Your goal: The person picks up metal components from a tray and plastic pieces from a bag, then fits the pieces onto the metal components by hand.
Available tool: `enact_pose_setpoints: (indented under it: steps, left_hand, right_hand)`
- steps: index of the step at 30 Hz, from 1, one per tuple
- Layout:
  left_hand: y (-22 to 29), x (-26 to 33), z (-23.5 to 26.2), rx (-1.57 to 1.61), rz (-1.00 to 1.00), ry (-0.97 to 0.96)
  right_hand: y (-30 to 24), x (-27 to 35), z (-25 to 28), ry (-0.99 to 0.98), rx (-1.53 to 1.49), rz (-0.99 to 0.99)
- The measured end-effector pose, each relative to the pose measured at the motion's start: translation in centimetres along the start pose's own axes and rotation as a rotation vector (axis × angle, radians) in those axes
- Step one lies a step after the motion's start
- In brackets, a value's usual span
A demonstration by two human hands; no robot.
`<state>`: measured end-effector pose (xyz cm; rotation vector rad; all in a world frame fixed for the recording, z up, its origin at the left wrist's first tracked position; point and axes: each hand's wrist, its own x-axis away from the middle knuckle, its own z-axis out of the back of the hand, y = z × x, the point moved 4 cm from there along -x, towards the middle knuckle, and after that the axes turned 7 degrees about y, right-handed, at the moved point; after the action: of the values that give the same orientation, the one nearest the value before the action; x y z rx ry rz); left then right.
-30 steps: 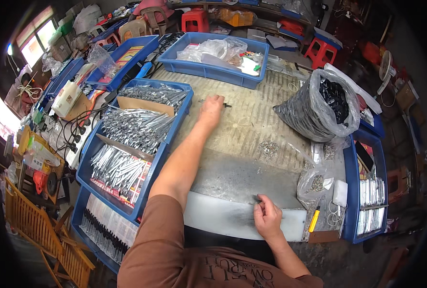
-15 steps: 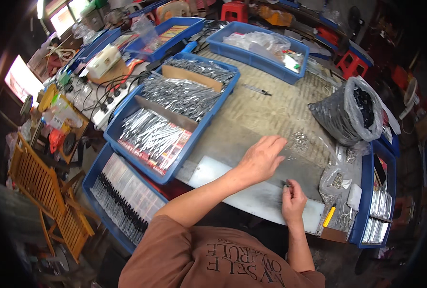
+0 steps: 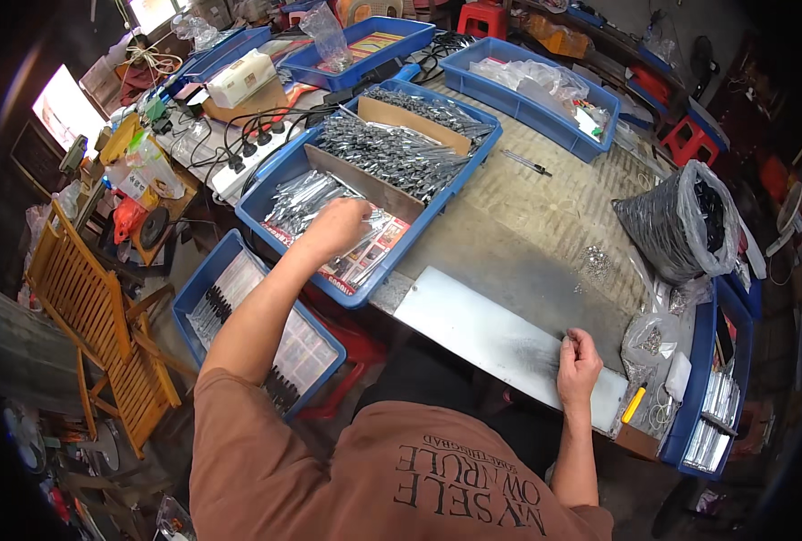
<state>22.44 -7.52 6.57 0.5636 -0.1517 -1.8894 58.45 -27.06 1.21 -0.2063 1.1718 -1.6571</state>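
Note:
My left hand [image 3: 339, 227] reaches into the near compartment of a large blue tray [image 3: 482, 160], over slim silver pen-like tubes [image 3: 297, 203] lying on printed paper. Its fingers are curled, partly hidden by the back of the hand; whatever they grip does not show clearly. My right hand [image 3: 580, 368] rests above the right part of a white board [image 3: 455, 311] at the table's front edge. Thumb and fingers are drawn together there, and any small thing between them cannot be made out. Cardboard dividers [image 3: 365, 185] split the tray, with more silver-grey pen parts behind.
Small metal bits [image 3: 596, 261] lie on the table near a pen [image 3: 525, 162]. To the right stand a bag of black parts [image 3: 681, 225], a bag of small metal parts [image 3: 649, 338], a yellow-handled tool [image 3: 634, 404] and a blue tray [image 3: 681, 442]. A lower blue tray [image 3: 329, 361] sits left.
My left hand has moved left from above the table and down into the blue tray. My right hand stays over the white board. The whole view has shifted.

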Motion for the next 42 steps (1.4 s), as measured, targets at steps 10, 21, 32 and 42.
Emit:
enact_pose_setpoints:
  steps: [10,21,32,42]
  left_hand:
    - [-1.3,-0.6,-3.5,-0.324,0.115,-0.327]
    - [1.7,0.3,1.1,0.355,0.165,-0.092]
    - [15.2,4.0,-3.1,1.364,0.299,-0.448]
    - [22.6,8.4,-9.1,1.522,0.291,-0.506]
  right_hand:
    - [0.2,0.1,-0.1,0.008,0.030,0.023]
    - [-0.1,0.3,0.2,-0.004,0.010,0.025]
    - [-1.1,0.1,0.2,-0.004,-0.120,0.001]
    - [-5.1,2.4,0.5,-0.345,-0.480,-0.078]
